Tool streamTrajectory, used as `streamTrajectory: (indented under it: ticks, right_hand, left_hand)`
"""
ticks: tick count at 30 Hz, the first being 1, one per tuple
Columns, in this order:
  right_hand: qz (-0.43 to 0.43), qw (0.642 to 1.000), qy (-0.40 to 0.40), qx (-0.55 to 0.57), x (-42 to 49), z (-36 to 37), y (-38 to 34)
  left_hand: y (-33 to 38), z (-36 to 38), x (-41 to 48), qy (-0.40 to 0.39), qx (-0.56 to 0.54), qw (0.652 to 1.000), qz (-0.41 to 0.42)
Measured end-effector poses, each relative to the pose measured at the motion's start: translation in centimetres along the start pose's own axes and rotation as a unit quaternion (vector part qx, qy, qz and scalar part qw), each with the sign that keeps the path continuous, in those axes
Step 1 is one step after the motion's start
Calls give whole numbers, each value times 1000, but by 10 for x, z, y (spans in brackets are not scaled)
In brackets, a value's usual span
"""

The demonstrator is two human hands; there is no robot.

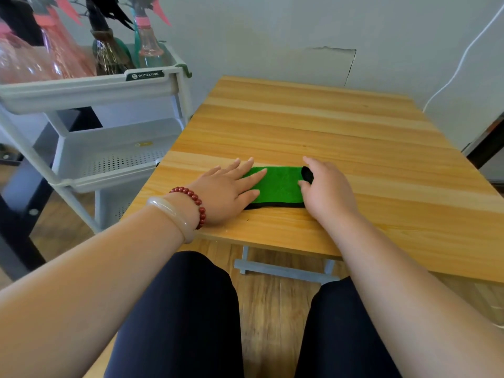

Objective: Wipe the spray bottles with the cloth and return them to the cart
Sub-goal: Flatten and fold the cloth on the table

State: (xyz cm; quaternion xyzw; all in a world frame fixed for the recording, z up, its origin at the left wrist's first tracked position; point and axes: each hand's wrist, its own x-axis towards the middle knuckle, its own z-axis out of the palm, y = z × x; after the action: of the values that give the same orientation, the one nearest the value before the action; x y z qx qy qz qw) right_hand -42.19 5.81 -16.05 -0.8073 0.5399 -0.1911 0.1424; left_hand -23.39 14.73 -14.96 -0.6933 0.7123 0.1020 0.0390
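Cloth (275, 186) is held flat under left hand's (226, 192) straight fingers, its end pinched by right hand (324, 186). Bottles (148, 42) are parked in cart (90, 91), beyond left hand. Likely cloth prep; next, a bottle must be fetched.

A plain domestic room, by the look of it: a small wood-topped counter (313, 126) against a painted wall (272, 28), on a wood-plank floor (272, 301). Beside it stands a grey plastic tiered cart (90, 91) carrying spray bottles (148, 42).

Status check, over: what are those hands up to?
Left hand flat on green cloth. Right hand pinches its black edge. Spray bottles stand in cart.
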Motion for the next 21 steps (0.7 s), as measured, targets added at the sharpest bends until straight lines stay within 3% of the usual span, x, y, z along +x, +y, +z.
streamTrajectory:
  ticks: [4, 9, 21]
  right_hand:
    - [37, 993, 59, 95, 8, -8, 1]
    - [61, 980, 120, 144, 18, -17, -8]
    - [-52, 979, 62, 184, 10, 12, -101]
  left_hand:
    - [7, 2, 4, -42, 24, 999, -3]
    - [-9, -1, -3, -21, -1, 1000, -22]
    - [-81, -17, -53, 107, -124, 979, -121]
